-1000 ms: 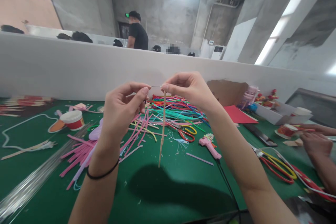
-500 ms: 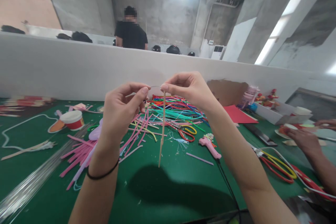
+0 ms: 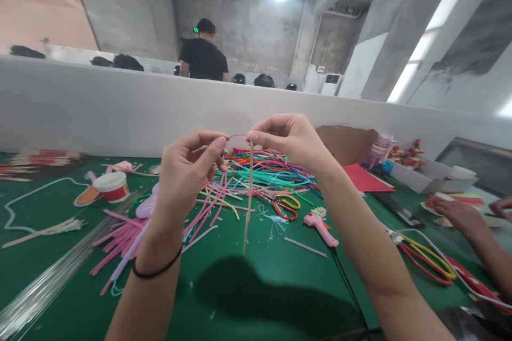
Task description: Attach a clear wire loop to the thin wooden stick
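Observation:
Between my two raised hands a thin wire [image 3: 239,135] bows slightly upward. My left hand [image 3: 190,168] pinches its left end between thumb and forefinger. With thumb and fingertips, my right hand [image 3: 290,138] grips the top of a slim wooden stick [image 3: 249,197], where the wire's other end meets it. The stick hangs almost straight down over the green table [image 3: 224,303]. How the wire is joined to the stick is hidden by my fingertips. Behind the hands lies a heap of coloured pipe cleaners [image 3: 272,170], with pink strips [image 3: 120,240] beside my left forearm.
Red-and-yellow scissors [image 3: 286,205] and a pink glue gun [image 3: 320,226] lie past the stick. A paper cup [image 3: 112,186] and clear rods [image 3: 60,272] are at left. More scissors [image 3: 428,258] and a co-worker's hand [image 3: 456,216] are at right. A white partition [image 3: 120,106] stands behind.
The whole view has shifted slightly downward. My hands keep the same pinch on wire and stick. At right, the co-worker's hands have moved a little.

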`<state>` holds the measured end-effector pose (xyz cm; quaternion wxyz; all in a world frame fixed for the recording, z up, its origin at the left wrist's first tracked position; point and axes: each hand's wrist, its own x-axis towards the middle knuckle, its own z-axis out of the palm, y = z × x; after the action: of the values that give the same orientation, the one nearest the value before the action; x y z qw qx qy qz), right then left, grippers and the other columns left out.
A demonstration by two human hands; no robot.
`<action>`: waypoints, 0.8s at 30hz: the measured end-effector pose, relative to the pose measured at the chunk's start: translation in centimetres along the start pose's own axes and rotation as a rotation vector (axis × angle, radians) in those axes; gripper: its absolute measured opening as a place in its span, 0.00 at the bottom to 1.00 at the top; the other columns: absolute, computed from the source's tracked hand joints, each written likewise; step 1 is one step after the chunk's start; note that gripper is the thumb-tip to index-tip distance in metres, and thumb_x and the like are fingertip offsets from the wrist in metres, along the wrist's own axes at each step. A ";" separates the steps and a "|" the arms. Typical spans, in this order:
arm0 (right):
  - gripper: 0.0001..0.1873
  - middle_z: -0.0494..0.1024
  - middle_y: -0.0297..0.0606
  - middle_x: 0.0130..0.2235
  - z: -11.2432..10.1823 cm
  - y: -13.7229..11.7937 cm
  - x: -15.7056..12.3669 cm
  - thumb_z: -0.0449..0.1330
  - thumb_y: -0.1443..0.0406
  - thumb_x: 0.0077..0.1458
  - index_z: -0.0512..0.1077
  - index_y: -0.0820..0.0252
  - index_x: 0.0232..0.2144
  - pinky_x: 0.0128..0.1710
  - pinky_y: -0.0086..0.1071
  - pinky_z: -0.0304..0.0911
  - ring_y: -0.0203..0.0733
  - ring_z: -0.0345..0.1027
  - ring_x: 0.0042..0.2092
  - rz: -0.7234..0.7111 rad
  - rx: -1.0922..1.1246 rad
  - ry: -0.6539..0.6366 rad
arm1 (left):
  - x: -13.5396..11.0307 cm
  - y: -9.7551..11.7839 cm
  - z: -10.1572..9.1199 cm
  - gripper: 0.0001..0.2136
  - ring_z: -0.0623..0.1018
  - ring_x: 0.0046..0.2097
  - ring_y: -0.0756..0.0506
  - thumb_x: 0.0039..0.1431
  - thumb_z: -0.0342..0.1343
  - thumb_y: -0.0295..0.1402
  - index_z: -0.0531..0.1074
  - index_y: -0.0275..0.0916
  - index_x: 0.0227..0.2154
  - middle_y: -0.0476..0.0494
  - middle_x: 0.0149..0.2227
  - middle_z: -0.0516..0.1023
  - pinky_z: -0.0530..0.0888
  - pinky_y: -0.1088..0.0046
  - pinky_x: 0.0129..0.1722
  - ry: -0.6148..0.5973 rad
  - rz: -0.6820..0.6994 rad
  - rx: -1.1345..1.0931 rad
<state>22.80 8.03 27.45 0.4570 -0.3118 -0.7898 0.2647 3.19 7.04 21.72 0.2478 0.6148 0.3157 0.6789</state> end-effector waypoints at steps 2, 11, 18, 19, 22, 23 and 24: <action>0.22 0.80 0.39 0.31 0.0 -0.2 0.4 0.67 0.49 0.49 0.79 0.63 0.33 0.32 0.31 0.69 0.38 0.74 0.33 0.007 -0.009 -0.013 | 0.0 0.0 0.0 0.09 0.77 0.25 0.52 0.57 0.62 0.40 0.78 0.41 0.36 0.47 0.29 0.79 0.70 0.78 0.19 0.004 0.014 0.006; 0.19 0.80 0.41 0.31 -0.5 -1.7 4.0 0.68 0.53 0.49 0.77 0.64 0.32 0.33 0.31 0.69 0.39 0.75 0.34 0.025 -0.164 -0.095 | 0.6 -1.5 -1.1 0.12 0.77 0.50 0.44 0.64 0.56 0.40 0.75 0.43 0.47 0.42 0.48 0.78 0.77 0.67 0.44 0.276 0.217 0.238; 0.18 0.80 0.41 0.30 -0.2 -0.9 4.9 0.67 0.54 0.50 0.77 0.65 0.32 0.33 0.32 0.68 0.39 0.73 0.34 -0.027 -0.203 -0.045 | -1.1 -1.3 -0.1 0.05 0.74 0.45 0.43 0.63 0.58 0.36 0.77 0.44 0.38 0.45 0.37 0.77 0.71 0.61 0.49 0.378 0.438 0.550; 0.17 0.80 0.40 0.30 0.0 -0.5 4.8 0.67 0.54 0.50 0.78 0.64 0.31 0.34 0.32 0.68 0.38 0.73 0.34 -0.053 -0.205 -0.034 | -1.2 -1.4 0.1 0.05 0.74 0.44 0.43 0.62 0.59 0.36 0.77 0.44 0.37 0.45 0.36 0.76 0.71 0.61 0.49 0.353 0.431 0.566; 0.15 0.81 0.39 0.31 0.7 0.7 4.3 0.66 0.55 0.52 0.79 0.62 0.31 0.35 0.33 0.67 0.39 0.73 0.34 -0.113 -0.221 0.007 | -1.2 -1.8 0.4 0.06 0.73 0.45 0.42 0.62 0.59 0.37 0.77 0.46 0.41 0.44 0.38 0.76 0.70 0.59 0.51 0.301 0.413 0.599; 0.14 0.81 0.39 0.31 0.9 1.0 4.2 0.66 0.55 0.52 0.79 0.61 0.31 0.36 0.33 0.66 0.39 0.73 0.34 -0.118 -0.230 0.016 | -1.1 -1.8 0.4 0.08 0.73 0.47 0.41 0.62 0.59 0.37 0.76 0.47 0.43 0.44 0.40 0.76 0.69 0.57 0.53 0.291 0.420 0.604; 0.14 0.81 0.38 0.32 1.1 1.3 4.1 0.66 0.55 0.52 0.79 0.60 0.32 0.36 0.33 0.66 0.39 0.73 0.35 -0.121 -0.236 0.018 | -1.0 -1.8 0.4 0.10 0.72 0.49 0.40 0.61 0.60 0.38 0.75 0.48 0.46 0.43 0.43 0.76 0.68 0.56 0.55 0.283 0.432 0.608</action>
<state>20.58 11.80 28.30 0.4395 -0.3175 -0.8286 0.1392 3.57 7.60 19.74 -0.1397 0.6129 0.3967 0.6689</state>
